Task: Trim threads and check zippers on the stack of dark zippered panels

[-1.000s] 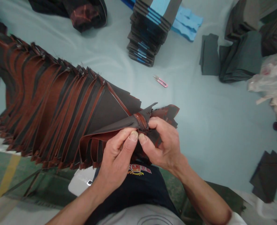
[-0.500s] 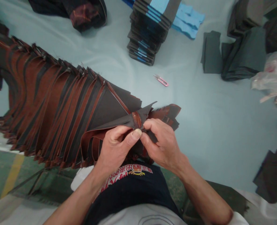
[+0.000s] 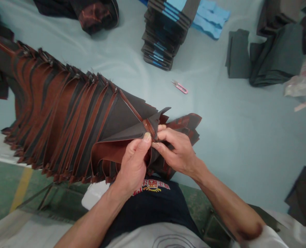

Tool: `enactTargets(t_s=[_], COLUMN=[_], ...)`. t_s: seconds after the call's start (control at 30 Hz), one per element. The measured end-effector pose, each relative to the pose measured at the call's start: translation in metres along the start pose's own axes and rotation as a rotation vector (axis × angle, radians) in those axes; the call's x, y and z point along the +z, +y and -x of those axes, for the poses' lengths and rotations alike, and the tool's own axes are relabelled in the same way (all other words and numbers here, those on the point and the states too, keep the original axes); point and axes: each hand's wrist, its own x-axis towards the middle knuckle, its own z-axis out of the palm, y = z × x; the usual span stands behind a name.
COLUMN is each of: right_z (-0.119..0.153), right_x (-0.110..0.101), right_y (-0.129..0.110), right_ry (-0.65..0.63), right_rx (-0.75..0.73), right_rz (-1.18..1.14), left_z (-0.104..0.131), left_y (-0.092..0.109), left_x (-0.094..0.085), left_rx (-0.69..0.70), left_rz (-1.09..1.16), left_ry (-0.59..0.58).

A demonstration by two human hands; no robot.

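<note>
Left hand (image 3: 134,162): thumb and curled fingers pinching grey panel (image 3: 124,133), fingertips beneath hidden. Right hand (image 3: 179,150): thumb and forefinger closed on panel by lower end of brown strip (image 3: 148,127). Panel atop fanned row (image 3: 57,110) of brown-and-grey pieces, row stretching between nine and ten o'clock from hands. Pink snips (image 3: 180,87) at one o'clock; dark-and-blue stack (image 3: 165,34) at twelve.

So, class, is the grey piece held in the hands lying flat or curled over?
Curled over: the grey piece, held by the left hand and right hand, bends round, showing its red-brown underside.
</note>
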Motion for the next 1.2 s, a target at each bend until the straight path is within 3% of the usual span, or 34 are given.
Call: enactTargets(t_s=[0.2, 0.4, 0.6, 0.77, 0.87, 0.93, 1.0, 1.03, 1.1, 1.17, 1.2], right_z=[-0.005, -0.014, -0.009, 0.0, 0.007, 0.012, 0.017, 0.02, 0.024, 0.031, 0.036], right_x=[-0.008, -0.012, 0.001, 0.012, 0.015, 0.015, 0.013, 0.012, 0.01, 0.008, 0.007], right_y=[-0.003, -0.009, -0.014, -0.013, -0.014, -0.015, -0.015, -0.015, -0.014, -0.012, -0.011], right_ry=[-0.099, -0.064, 0.109, 0.142, 0.162, 0.186, 0.222, 0.24, 0.258, 0.238, 0.219], right_rx=[0.066, 0.052, -0.099, -0.171, -0.102, -0.061, -0.04, -0.035, -0.017, 0.002, 0.011], right_rz=[-0.01, 0.027, 0.15, 0.252, 0.272, 0.289, 0.319, 0.332, 0.347, 0.345, 0.341], left_z=[-0.002, 0.002, 0.01, 0.02, 0.034, 0.044, 0.048, 0.045, 0.026, -0.006, -0.025], left_y=[0.015, 0.011, 0.003, 0.006, 0.016, 0.029, 0.047, 0.057, 0.075, 0.089, 0.093], left_x=[-0.004, -0.011, -0.028, -0.034, -0.027, -0.025, -0.029, -0.034, -0.05, -0.07, -0.08], left_rx=[-0.12, -0.013, 0.04, 0.117, 0.218, 0.264, 0.296, 0.318, 0.38, 0.497, 0.532], left_rz=[0.041, -0.139, -0.4, -0.764, -0.956, -1.094, -1.208, -1.242, -1.274, -1.331, -1.384], left_ry=[-0.127, -0.2, 0.004, 0.083, -0.042, -0.205, -0.286, -0.253, -0.056, 0.211, 0.249])
